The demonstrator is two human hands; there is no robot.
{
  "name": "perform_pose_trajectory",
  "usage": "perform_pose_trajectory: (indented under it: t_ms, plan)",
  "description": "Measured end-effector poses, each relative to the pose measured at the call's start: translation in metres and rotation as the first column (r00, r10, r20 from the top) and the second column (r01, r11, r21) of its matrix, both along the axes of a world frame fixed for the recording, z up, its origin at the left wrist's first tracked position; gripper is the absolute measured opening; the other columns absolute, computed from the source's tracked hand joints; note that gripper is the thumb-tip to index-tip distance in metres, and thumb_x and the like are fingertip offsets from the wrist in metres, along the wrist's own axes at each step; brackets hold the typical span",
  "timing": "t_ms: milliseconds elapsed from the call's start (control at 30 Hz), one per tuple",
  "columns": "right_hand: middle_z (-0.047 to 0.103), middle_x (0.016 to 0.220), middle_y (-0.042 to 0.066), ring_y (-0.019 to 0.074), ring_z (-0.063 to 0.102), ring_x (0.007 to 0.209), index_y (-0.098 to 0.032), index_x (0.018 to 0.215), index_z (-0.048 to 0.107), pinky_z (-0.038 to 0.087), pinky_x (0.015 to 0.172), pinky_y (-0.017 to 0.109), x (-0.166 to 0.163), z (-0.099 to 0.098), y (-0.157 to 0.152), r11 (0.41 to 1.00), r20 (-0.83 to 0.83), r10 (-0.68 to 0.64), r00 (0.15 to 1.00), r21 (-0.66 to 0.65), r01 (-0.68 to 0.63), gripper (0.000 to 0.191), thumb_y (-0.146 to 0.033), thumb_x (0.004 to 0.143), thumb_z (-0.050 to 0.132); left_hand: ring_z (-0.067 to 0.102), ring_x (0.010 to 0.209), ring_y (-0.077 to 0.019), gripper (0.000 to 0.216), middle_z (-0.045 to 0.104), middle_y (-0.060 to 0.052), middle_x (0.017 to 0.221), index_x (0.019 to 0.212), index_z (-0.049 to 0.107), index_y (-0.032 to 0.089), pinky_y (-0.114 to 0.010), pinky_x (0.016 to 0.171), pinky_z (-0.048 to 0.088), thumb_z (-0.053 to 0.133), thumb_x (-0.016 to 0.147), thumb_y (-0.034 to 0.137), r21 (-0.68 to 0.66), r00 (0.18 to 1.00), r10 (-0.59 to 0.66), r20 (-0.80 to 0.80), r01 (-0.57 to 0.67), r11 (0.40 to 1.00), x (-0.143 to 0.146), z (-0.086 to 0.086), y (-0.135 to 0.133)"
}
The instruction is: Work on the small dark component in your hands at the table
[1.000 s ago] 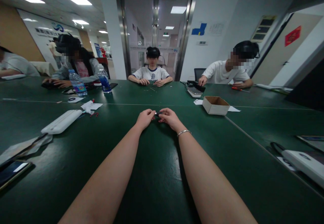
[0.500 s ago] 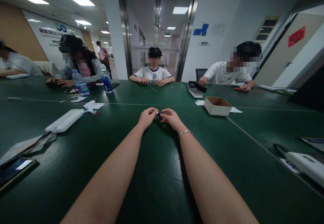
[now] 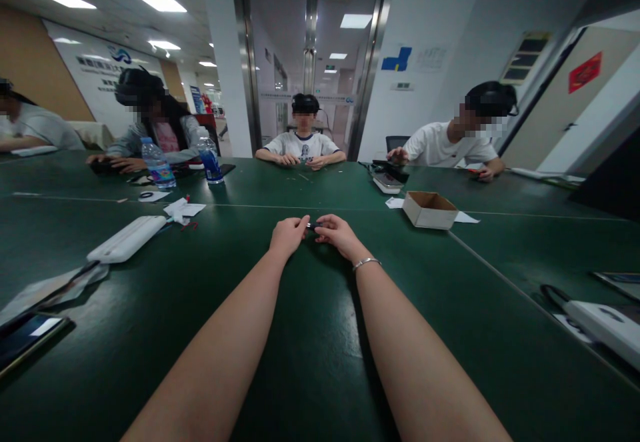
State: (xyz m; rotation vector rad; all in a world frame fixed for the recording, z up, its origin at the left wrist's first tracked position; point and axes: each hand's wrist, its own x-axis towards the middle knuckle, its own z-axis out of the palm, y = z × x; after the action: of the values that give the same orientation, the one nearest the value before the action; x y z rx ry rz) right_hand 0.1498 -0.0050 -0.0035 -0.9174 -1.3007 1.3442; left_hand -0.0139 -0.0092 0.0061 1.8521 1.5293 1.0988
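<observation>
Though tiny, dark piece (image 3: 311, 226) between the fingertips (image 3: 303, 225).

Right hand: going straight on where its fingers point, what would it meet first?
The right hand points leftward at the small dark piece both hands pinch; right behind it is the left hand.

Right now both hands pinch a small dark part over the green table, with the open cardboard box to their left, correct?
No: the head view shows the open cardboard box to their right, not left. The left hand and right hand do pinch the small dark part over the green table.
</observation>
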Motion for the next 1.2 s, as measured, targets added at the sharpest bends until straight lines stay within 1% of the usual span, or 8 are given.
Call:
perform_pose_trajectory:
  t_ms: [133,267,333,467,567,733,967,1200]
  plan:
    - [0.062,0.064,-0.003,0.0081,0.059,0.047,-0.016,0.086,0.056,0.053,0.050,0.020,0.000,0.000,0.001,1.000,0.008,-0.015,1.000,-0.011,0.015,0.029,-0.012,0.066,0.076,0.058,0.061,-0.0194,0.052,0.063,-0.007,0.060,0.061,0.066,0.019,-0.029,0.061,0.042,0.042,0.083,0.059,-0.008,0.998,0.056,0.020,-0.056,0.998,0.000,-0.001,0.002]
    - [0.061,0.061,-0.004,0.0092,0.060,0.046,-0.017,0.087,0.056,0.054,0.050,0.021,0.001,0.000,0.001,0.998,-0.029,-0.048,0.998,-0.033,0.047,0.026,-0.012,0.069,0.074,0.062,0.088,-0.0192,0.037,0.066,-0.010,0.104,0.108,0.064,0.019,-0.027,0.068,0.049,0.052,0.082,0.042,0.040,0.932,-0.039,0.361,0.026,0.999,0.001,-0.008,0.010]
    - [0.061,0.060,-0.004,0.0096,0.060,0.046,-0.017,0.088,0.056,0.054,0.050,0.021,0.002,0.000,0.001,0.998,-0.043,-0.054,0.998,-0.042,0.052,0.027,-0.012,0.069,0.074,0.061,0.095,-0.0185,0.042,0.061,-0.010,0.117,0.117,0.059,0.020,-0.028,0.075,0.051,0.058,0.077,0.034,0.063,0.879,-0.154,0.451,0.140,0.988,0.002,-0.009,0.012]
    - [0.063,0.062,-0.003,0.0098,0.061,0.047,-0.016,0.088,0.055,0.052,0.049,0.020,0.002,0.000,0.000,0.997,-0.040,-0.054,0.998,-0.051,0.052,0.029,-0.012,0.067,0.075,0.063,0.084,-0.0170,0.031,0.067,-0.009,0.101,0.099,0.066,0.016,-0.031,0.079,0.052,0.064,0.073,0.031,0.051,0.864,-0.254,0.436,0.258,0.965,0.001,-0.009,0.013]
    - [0.063,0.063,-0.003,0.0096,0.061,0.047,-0.016,0.088,0.055,0.051,0.048,0.019,0.001,0.000,0.000,0.998,-0.027,-0.048,0.998,-0.047,0.047,0.029,-0.011,0.067,0.074,0.062,0.073,-0.0148,0.027,0.068,-0.008,0.086,0.091,0.067,0.014,-0.029,0.073,0.051,0.063,0.074,0.035,0.028,0.870,-0.219,0.443,0.231,0.973,0.001,-0.010,0.013]
    - [0.062,0.064,-0.003,0.0090,0.060,0.048,-0.016,0.087,0.055,0.052,0.050,0.020,0.001,0.000,0.000,0.999,-0.022,-0.024,0.999,-0.029,0.024,0.030,-0.011,0.066,0.076,0.056,0.061,-0.0121,0.033,0.062,-0.002,0.068,0.094,0.066,0.016,-0.023,0.057,0.045,0.061,0.074,0.041,0.051,0.889,-0.188,0.417,0.183,0.982,0.001,-0.011,0.013]
    - [0.063,0.066,-0.003,0.0091,0.061,0.049,-0.017,0.088,0.056,0.053,0.051,0.020,0.002,0.000,0.000,0.999,-0.060,-0.038,0.998,-0.040,0.036,0.026,-0.010,0.069,0.072,0.057,0.067,-0.0122,0.035,0.065,-0.004,0.074,0.091,0.067,0.015,-0.024,0.064,0.047,0.065,0.070,0.042,0.023,0.850,-0.235,0.471,0.255,0.967,0.001,-0.010,0.013]
    - [0.061,0.065,-0.004,0.0098,0.061,0.050,-0.017,0.087,0.056,0.053,0.051,0.020,0.002,-0.001,0.001,0.999,-0.040,-0.019,0.999,-0.036,0.018,0.029,-0.008,0.066,0.073,0.058,0.069,-0.0138,0.036,0.066,-0.006,0.078,0.089,0.068,0.014,-0.025,0.064,0.046,0.068,0.066,0.042,0.061,0.877,-0.242,0.416,0.238,0.969,0.000,-0.010,0.012]
